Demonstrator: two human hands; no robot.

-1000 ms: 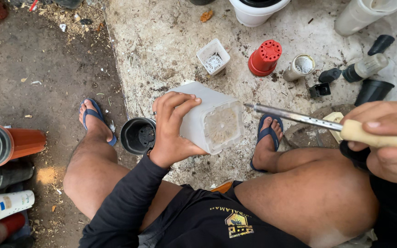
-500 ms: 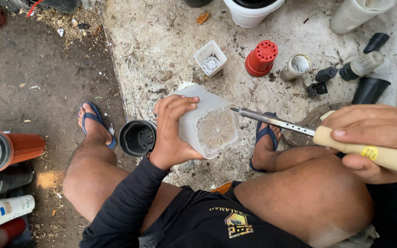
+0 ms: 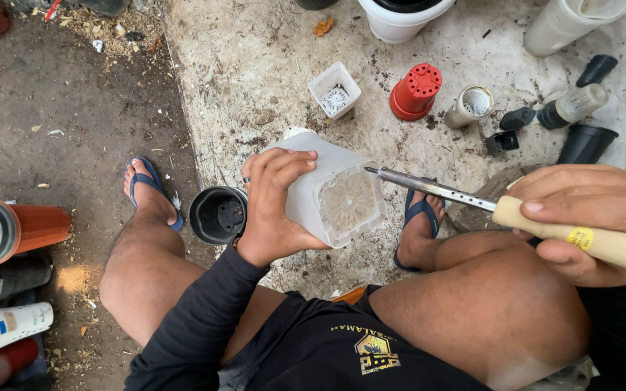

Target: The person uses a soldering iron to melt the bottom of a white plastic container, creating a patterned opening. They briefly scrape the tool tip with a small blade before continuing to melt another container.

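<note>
Left hand (image 3: 273, 206): fingers wrapped around a white square pot (image 3: 331, 190), gripping it tipped on its side at the centre of the frame, its base turned up toward the camera
Right hand (image 3: 581, 217): at the right edge, fingers closed on the pale wooden handle of a soldering iron (image 3: 465, 199), thumb lying along the top
Tool tip: the metal shaft slants up-left and its point sits right at the upper right corner of the pot's base; touching or just short, I can't tell
Pot base: a ring of moulded slots shows in the middle of it; whether any hole has been burned at the corner is too small to make out
Progress, my read: pot lined up, tool aimed, so the work on this base looks barely begun or at its very start
Other pots: a black round pot (image 3: 217, 214) sits open just left of the left hand, between the knees; a small white square pot (image 3: 335, 88) and an upturned red pot (image 3: 416, 90) stand on the ground in the upper middle, the red one showing holes in its base
Stock: stacked orange, black and white pots (image 3: 5, 289) lie at the left edge
</note>
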